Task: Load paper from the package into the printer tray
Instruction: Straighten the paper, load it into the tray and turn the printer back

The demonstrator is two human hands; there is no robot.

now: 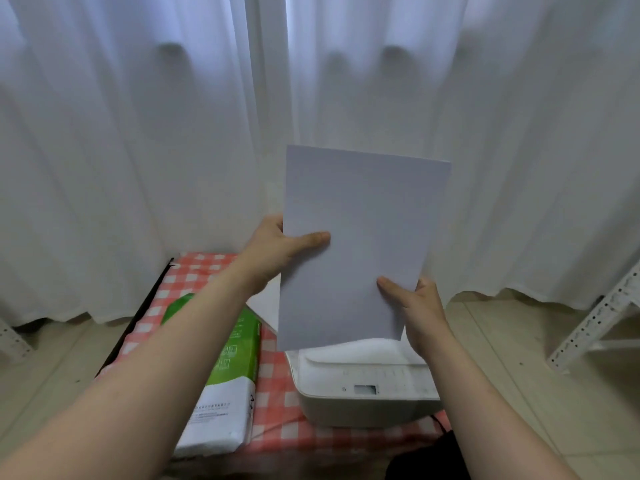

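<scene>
I hold a stack of white paper (360,244) upright in the air, above and behind the white printer (367,393). My left hand (277,251) grips its left edge, thumb across the front. My right hand (415,306) grips its lower right edge, thumb on the front too. The green and white paper package (225,386) lies on the table left of the printer, partly hidden by my left forearm. A white sheet corner (266,306) shows behind the stack; the printer's tray is hidden by the paper.
A red and white checked cloth (273,382) covers the small table. White curtains (138,133) hang close behind it. A white perforated metal rack (599,313) stands at the right, and a dark object (429,459) lies at the table's front right.
</scene>
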